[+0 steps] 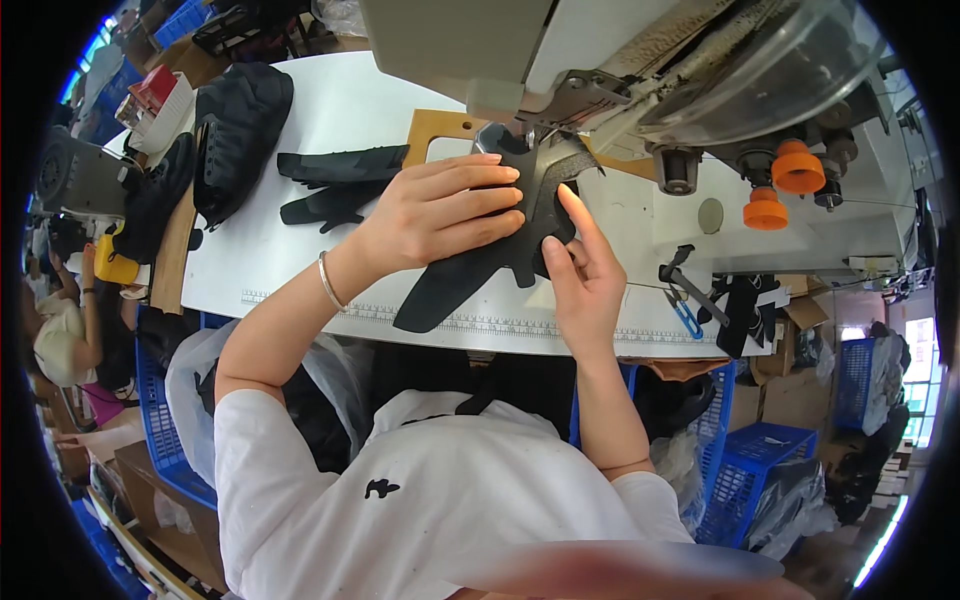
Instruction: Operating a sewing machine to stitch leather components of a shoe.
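Observation:
A black fabric shoe upper piece (447,289) lies on the white sewing table beneath the machine's needle area, with a grey textured strip along its far right edge. My left hand (432,213) rests flat on it, fingers stretched toward the right. At the piece's right edge, my right hand (592,285) grips it between thumb and fingers; some of those fingertips are hidden. The sewing machine (455,45) hangs over the work, and its needle tip cannot be made out. More black cut pieces (335,203) lie to the left of my left hand.
Black shoes (238,135) and a white basket (165,115) stand at the left. Blue-handled thread snips (684,312) and black straps (740,308) lie near the right front edge. Orange knobs (798,167) project at the right. Blue crates (755,470) stand below the table.

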Demonstrator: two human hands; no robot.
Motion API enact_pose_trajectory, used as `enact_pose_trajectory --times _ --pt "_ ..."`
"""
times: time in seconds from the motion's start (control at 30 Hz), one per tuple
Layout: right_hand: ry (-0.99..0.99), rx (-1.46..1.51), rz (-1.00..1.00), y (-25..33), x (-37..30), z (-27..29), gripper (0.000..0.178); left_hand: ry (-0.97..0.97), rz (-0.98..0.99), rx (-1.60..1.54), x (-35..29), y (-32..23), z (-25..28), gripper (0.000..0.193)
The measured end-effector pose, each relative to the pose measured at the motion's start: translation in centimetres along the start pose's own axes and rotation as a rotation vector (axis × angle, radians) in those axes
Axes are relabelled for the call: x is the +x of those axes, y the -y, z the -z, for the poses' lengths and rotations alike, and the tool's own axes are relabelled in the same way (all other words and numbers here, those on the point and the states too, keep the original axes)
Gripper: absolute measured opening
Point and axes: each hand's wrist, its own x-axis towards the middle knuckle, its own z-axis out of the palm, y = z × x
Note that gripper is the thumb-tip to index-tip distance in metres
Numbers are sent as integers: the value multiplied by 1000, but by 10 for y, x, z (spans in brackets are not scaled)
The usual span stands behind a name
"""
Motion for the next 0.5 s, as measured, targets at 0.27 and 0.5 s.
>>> enact_pose_trajectory --times 0.27,0.5 --pt "22 3 13 1 6 3 51 -25 4 32 0 1 -3 20" --pt "53 -19 -54 2 8 6 52 -30 8 49 -1 2 -4 20"
